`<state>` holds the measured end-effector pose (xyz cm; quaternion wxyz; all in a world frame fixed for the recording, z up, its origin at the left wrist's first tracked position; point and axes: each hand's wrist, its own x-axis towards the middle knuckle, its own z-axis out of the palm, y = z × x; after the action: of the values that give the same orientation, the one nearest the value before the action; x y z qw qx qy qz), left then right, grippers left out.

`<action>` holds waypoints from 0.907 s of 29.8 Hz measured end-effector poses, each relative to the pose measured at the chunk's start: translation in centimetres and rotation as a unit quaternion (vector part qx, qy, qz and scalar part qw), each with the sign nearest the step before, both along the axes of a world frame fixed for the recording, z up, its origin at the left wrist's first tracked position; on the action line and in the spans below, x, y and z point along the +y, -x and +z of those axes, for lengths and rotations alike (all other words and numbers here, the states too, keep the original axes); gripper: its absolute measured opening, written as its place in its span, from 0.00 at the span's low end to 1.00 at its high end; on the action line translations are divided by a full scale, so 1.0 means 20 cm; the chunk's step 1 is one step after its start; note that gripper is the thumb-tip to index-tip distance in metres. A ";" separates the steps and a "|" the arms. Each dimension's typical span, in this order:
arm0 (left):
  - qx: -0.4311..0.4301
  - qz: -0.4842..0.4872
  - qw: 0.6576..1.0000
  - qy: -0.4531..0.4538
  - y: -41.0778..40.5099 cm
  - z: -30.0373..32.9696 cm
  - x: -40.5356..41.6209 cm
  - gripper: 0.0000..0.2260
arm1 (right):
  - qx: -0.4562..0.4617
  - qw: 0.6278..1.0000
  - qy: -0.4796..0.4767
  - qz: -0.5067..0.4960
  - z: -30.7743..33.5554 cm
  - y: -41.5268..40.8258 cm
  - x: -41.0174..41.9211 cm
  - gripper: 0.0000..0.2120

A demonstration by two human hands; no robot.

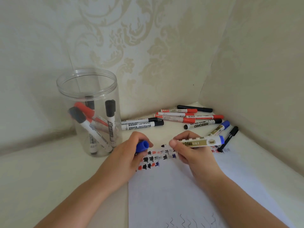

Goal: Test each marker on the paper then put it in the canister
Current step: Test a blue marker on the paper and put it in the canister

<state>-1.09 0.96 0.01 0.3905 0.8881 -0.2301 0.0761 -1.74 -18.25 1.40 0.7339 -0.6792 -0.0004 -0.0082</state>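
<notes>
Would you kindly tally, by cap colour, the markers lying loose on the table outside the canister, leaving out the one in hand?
Red-capped markers: 4
Black-capped markers: 5, two of them slim pens
Blue-capped markers: 1
Total: 10
The blue marker held in the right hand is left out.

A cream table (49,170) carries everything. A clear canister (88,111) stands left of the left fingers (144,146). White paper (172,195) lies under both hands, its marks between the fingertips. Beyond the fingers lie loose markers (174,119); a black pen (228,139) lies just right of the right fingers (174,143).
</notes>
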 end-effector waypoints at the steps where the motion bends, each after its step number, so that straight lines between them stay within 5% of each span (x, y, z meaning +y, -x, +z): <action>1: -0.008 0.002 1.000 0.003 0.00 0.00 0.00 0.09 | -0.006 0.999 -0.017 0.028 0.00 0.01 -0.01 0.14; 6: -0.043 0.006 0.999 -0.005 -0.01 0.00 0.01 0.07 | -0.023 0.990 -0.092 0.108 0.01 0.03 -0.02 0.17; 15: -0.044 -0.060 0.997 -0.018 0.00 -0.01 0.01 0.13 | 0.003 0.996 -0.005 0.086 0.01 0.04 0.02 0.07; 19: -0.013 -0.025 0.998 0.047 0.01 0.01 -0.01 0.11 | 0.006 0.998 -0.035 0.048 0.03 0.03 0.02 0.10; 27: -0.039 -0.023 0.999 0.027 0.02 0.02 -0.02 0.07 | 0.003 0.998 -0.057 0.037 0.03 0.04 0.02 0.08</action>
<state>-1.54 0.49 0.44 0.4067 0.8680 -0.2636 0.1080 -2.46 -17.88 1.97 0.7713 -0.6358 -0.0227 0.0211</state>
